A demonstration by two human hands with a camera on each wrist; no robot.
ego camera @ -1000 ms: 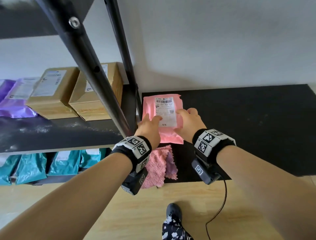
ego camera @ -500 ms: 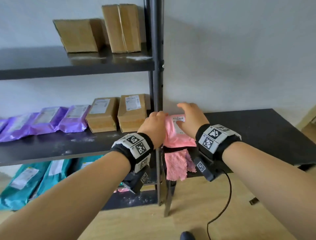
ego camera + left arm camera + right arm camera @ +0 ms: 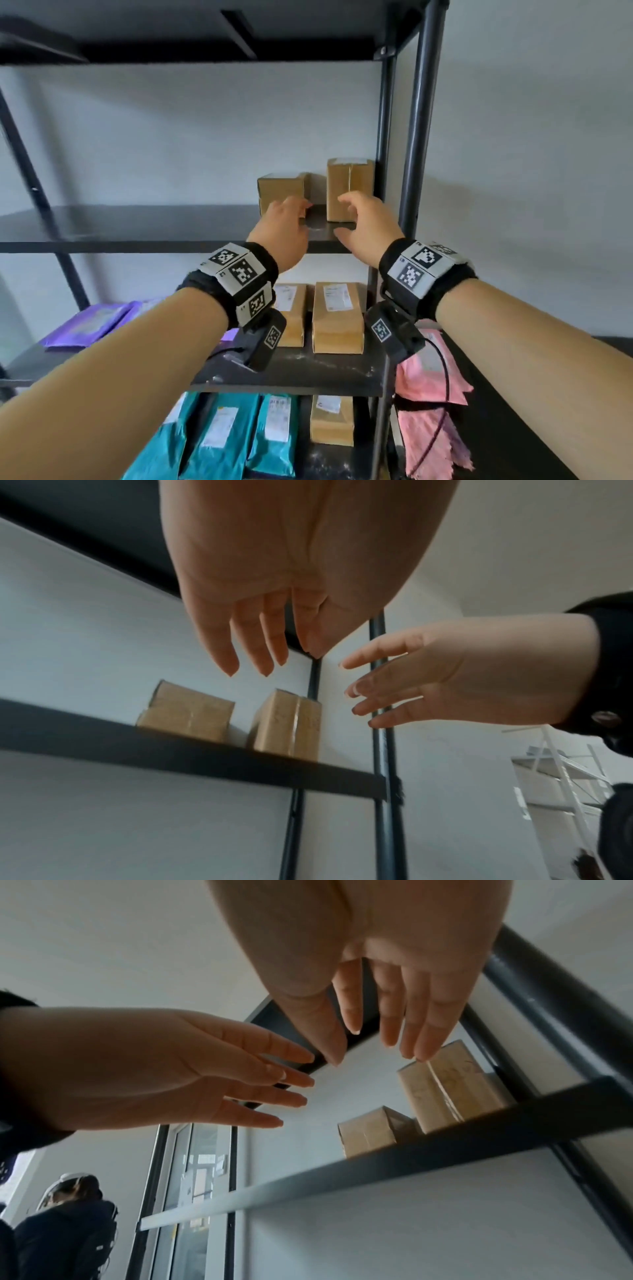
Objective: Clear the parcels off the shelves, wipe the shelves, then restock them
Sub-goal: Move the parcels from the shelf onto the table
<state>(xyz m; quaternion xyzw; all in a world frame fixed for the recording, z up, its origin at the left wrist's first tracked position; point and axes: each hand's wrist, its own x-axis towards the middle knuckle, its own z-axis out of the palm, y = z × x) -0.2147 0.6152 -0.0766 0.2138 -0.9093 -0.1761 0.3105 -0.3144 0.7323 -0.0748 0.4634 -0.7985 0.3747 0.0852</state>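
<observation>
Two brown cardboard parcels stand at the right end of the upper black shelf (image 3: 137, 228): a low box (image 3: 279, 185) and a taller taped box (image 3: 349, 186). My left hand (image 3: 287, 219) is raised in front of the low box, fingers straight and empty. My right hand (image 3: 363, 222) reaches up beside the taller box, fingers spread, holding nothing. The left wrist view shows my left hand's fingers (image 3: 253, 647) still short of the low box (image 3: 188, 715) and the taller box (image 3: 291, 729). From the right wrist, my right hand's fingers (image 3: 377, 1020) hang just in front of the taller box (image 3: 445, 1088).
The middle shelf holds two brown boxes (image 3: 337, 318) and purple mailers (image 3: 89, 322). Teal mailers (image 3: 219, 435) and a brown box (image 3: 332, 421) sit on the bottom shelf. A pink mailer (image 3: 424, 370) and pink cloth (image 3: 435, 442) lie on the black table at right. Black uprights (image 3: 416, 137) frame the shelf's right end.
Both hands let go of the pink mailer, left it on the black table, and rose to the upper shelf. The head view tilted up.
</observation>
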